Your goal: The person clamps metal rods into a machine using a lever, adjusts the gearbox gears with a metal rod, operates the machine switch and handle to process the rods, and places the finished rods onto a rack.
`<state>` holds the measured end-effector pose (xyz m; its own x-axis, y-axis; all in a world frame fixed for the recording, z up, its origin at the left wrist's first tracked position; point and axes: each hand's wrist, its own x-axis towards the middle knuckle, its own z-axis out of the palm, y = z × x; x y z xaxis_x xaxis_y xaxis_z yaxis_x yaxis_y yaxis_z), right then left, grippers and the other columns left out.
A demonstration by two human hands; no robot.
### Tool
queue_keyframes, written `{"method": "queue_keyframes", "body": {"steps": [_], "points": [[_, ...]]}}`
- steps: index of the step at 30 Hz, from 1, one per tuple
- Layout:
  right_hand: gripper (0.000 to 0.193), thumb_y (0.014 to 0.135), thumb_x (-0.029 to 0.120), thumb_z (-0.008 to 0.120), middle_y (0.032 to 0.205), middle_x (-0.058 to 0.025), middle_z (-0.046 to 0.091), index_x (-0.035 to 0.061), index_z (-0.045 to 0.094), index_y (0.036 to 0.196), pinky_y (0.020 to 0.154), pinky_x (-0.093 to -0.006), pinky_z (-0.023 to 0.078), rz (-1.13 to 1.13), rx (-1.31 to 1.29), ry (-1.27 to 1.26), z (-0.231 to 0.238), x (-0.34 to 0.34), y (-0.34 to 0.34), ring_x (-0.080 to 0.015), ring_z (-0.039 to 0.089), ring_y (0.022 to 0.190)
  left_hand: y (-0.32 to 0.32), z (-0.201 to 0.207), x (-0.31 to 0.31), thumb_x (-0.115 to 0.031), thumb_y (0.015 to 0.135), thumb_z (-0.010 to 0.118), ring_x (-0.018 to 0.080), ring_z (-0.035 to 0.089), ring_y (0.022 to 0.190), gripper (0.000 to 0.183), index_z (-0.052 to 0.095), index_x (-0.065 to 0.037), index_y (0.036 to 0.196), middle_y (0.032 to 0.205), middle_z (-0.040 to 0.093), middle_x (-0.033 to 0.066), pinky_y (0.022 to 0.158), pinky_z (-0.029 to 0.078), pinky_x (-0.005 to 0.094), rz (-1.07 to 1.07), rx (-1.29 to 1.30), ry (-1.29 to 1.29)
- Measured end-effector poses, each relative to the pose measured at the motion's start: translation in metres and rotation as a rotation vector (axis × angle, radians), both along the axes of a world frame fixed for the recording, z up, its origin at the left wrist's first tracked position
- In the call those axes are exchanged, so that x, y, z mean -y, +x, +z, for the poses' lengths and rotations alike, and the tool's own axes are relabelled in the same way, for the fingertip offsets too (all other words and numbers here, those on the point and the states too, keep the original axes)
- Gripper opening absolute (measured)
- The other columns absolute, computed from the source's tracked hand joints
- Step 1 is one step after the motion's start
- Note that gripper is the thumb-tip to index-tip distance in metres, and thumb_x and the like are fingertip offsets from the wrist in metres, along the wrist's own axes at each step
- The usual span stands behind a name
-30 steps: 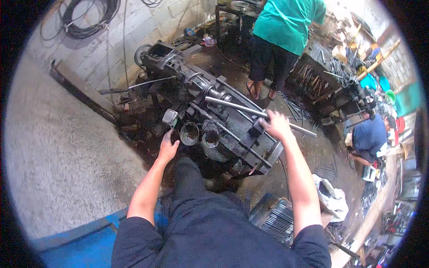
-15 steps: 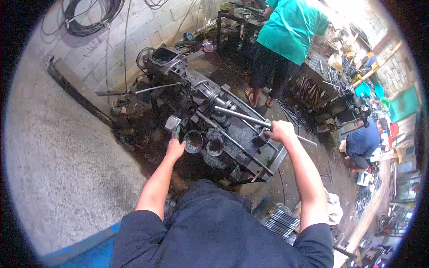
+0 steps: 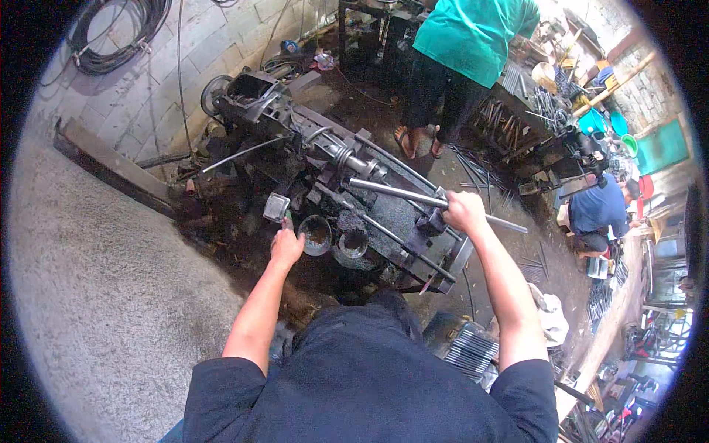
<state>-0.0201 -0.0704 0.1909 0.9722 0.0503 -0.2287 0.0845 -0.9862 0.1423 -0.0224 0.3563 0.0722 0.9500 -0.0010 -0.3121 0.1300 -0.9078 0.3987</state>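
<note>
My left hand [image 3: 286,247] is closed on a short tool with a pale, blocky head [image 3: 277,207] and a bit of green at its handle; its exact kind is unclear. My right hand [image 3: 465,213] grips a long grey metal rod [image 3: 399,192] past its middle, with one end sticking out to the right of my fist. The rod slants over a dark lathe-like machine [image 3: 255,90], its far end near the round shiny spindle part [image 3: 377,170]. Two round dark bowls [image 3: 316,235] sit beside my left hand, with metal shavings [image 3: 391,214] on the machine bed.
A person in a green shirt [image 3: 473,40] stands beyond the machine; another in blue [image 3: 597,210] crouches at the right. Bundled rods [image 3: 473,351] lie near my right elbow. A rough grey slab [image 3: 111,280] fills the left, and coiled cable [image 3: 122,44] hangs on the wall.
The view has shifted slightly, so the machine sits further left. Both hands keep their holds; the blocky tool has moved slightly left, and the rod remains over the machine.
</note>
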Motion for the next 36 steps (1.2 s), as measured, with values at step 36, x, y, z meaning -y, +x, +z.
{"method": "queue_keyframes", "body": {"steps": [36], "points": [[0.027,0.072,0.024,0.063,0.088,-0.019,0.066,0.0084,0.062,0.094,0.077,-0.046,0.053,0.048,0.005,0.283,-0.004,0.018,-0.001,-0.0365,0.065,0.083,-0.002,-0.009,0.012,-0.03,0.08,0.062,0.0395,0.06,0.105,0.074,0.034,-0.003,0.143,0.112,0.061,0.0265,0.093,0.047,0.0456,0.119,0.001,0.223]]}}
